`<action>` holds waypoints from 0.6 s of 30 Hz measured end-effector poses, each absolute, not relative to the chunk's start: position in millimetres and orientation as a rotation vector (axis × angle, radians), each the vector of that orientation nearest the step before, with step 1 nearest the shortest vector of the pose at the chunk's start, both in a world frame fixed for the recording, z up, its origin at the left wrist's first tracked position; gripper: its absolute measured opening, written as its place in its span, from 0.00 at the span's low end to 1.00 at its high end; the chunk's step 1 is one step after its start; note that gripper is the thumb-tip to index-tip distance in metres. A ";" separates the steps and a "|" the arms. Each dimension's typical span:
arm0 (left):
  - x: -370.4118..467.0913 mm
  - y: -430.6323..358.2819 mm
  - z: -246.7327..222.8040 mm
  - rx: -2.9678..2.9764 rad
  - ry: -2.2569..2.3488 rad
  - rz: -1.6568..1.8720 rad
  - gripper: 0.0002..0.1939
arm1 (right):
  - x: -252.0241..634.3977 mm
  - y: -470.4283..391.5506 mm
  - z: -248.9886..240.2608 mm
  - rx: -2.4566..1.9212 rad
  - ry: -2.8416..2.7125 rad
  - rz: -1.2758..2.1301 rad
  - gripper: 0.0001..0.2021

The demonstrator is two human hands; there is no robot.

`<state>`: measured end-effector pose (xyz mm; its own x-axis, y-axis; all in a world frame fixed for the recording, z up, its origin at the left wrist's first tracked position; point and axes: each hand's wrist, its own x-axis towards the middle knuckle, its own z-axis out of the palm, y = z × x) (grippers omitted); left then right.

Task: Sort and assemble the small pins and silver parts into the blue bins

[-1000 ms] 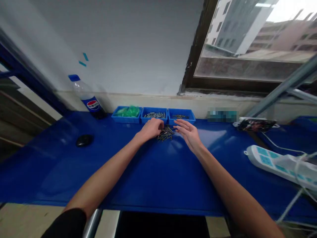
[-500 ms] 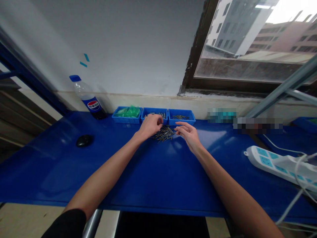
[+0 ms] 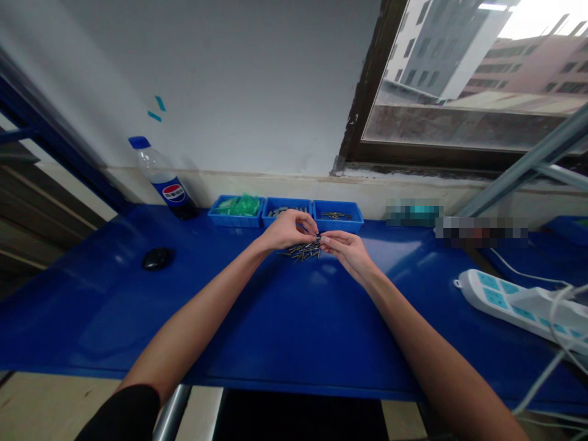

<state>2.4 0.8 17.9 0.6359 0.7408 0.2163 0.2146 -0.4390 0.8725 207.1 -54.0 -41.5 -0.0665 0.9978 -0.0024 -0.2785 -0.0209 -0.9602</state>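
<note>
Over a pile of thin metal pieces (image 3: 301,252) on the blue table, my left hand (image 3: 292,229) and my right hand (image 3: 345,247) meet fingertip to fingertip. Both are closed in a pinch around a small metallic piece (image 3: 318,236), partly hidden by the fingers. Behind them stand three blue bins in a row: the left bin (image 3: 235,222) holds green plastic bags, the middle bin (image 3: 267,211) holds small grey parts, and the right bin (image 3: 339,225) holds a few thin metal pieces.
A cola bottle (image 3: 171,193) stands at the back left, with a black mouse (image 3: 157,259) in front of it. A white power strip (image 3: 509,300) with cables lies at the right. Blurred items sit along the back right edge. A metal bar (image 3: 519,165) slants above.
My left hand has moved right, and its fingertips now meet those of my right hand above the pile. A small piece now shows between them.
</note>
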 end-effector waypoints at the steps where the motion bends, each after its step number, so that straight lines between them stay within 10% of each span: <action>1: 1.6 1.5 17.4 2.007 0.753 0.718 0.09 | 207.4 -53.6 -42.2 -0.989 -1.061 1.379 0.18; 18: -5.4 7.9 -6.1 2.502 1.368 0.322 0.13 | 214.2 -51.1 -44.0 -0.991 -1.142 1.143 0.26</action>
